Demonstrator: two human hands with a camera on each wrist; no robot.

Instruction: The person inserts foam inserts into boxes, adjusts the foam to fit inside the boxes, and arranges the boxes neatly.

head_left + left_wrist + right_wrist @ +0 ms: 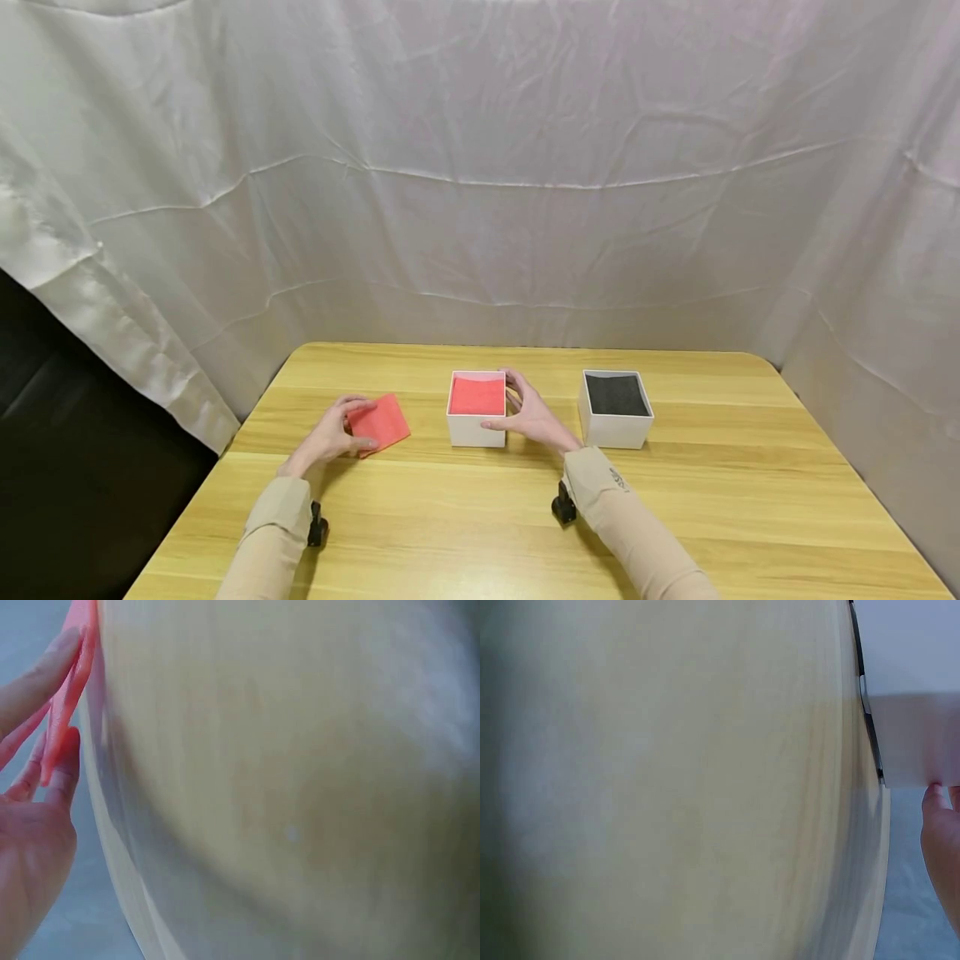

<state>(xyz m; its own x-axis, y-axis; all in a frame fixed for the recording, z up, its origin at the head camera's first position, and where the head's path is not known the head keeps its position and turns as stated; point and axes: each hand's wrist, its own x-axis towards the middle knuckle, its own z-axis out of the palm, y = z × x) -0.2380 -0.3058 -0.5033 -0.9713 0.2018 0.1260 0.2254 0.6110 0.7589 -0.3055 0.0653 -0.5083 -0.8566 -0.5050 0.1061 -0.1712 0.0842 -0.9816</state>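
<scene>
In the head view my left hand pinches a red square piece of folded cloth by its left side. The left wrist view shows the red cloth edge-on between thumb and fingers. My right hand holds the right side of a white open box, thumb at the front corner and fingers at the back corner. Inside that box lies red cloth. In the right wrist view a fingertip touches the edge of the white box; most of that hand is out of frame.
A second white box, with dark grey cloth inside, stands right of the first, just beyond my right hand. Both boxes are on a wooden table. A pale curtain hangs behind the table and along its sides.
</scene>
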